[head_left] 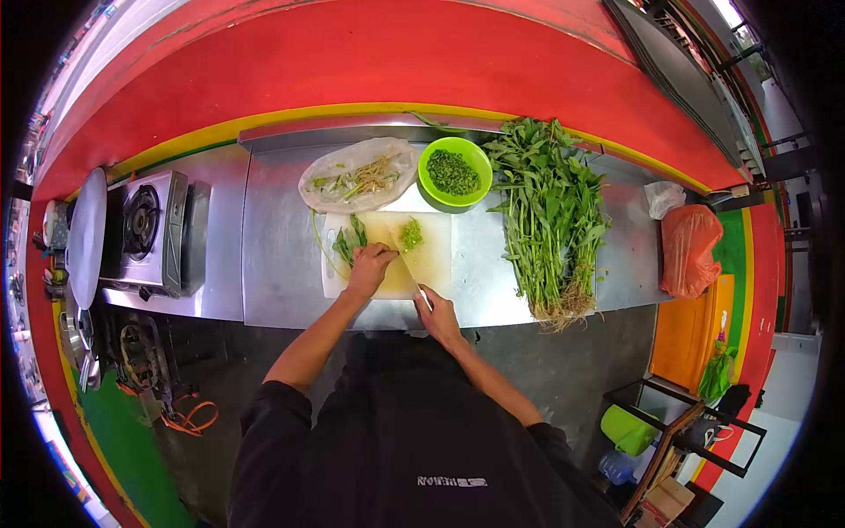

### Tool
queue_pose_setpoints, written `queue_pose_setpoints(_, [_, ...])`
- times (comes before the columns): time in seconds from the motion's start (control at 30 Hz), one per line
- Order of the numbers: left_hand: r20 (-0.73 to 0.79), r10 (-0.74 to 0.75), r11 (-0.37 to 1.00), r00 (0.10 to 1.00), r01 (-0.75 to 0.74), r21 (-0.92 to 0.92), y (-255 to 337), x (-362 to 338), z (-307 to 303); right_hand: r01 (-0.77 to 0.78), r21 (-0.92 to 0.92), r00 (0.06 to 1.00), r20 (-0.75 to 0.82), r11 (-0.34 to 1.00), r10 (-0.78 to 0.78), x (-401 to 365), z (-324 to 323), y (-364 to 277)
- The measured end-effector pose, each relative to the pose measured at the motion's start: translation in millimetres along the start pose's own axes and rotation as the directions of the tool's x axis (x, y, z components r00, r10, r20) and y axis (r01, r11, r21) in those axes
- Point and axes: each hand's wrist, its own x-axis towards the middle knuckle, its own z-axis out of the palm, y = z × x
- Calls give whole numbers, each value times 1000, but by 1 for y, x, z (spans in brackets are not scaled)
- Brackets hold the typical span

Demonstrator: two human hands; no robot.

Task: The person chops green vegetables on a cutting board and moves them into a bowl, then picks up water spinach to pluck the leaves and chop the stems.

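1. One view, worn on the head; it looks forward and steeply down — over the person's dark shirt [422,422], which fills the bottom middle;
2. it faces the steel counter [282,264] from the near side, almost from above; the left hand [370,268], right hand [440,319] and cutting board [436,264] lie near the centre, whole but small;
3. the lens is very wide — the red ledge [352,62] bows across the top, and black rounds off the corners;
4. its span runs from stove [145,220] at left to orange bag [691,251] at right.
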Motion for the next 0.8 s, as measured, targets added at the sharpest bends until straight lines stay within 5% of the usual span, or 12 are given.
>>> queue_pose_setpoints(0.8, [3, 26, 999, 1000, -26, 28, 1, 2, -4, 37, -90, 999, -25, 995, -39, 13, 7, -1])
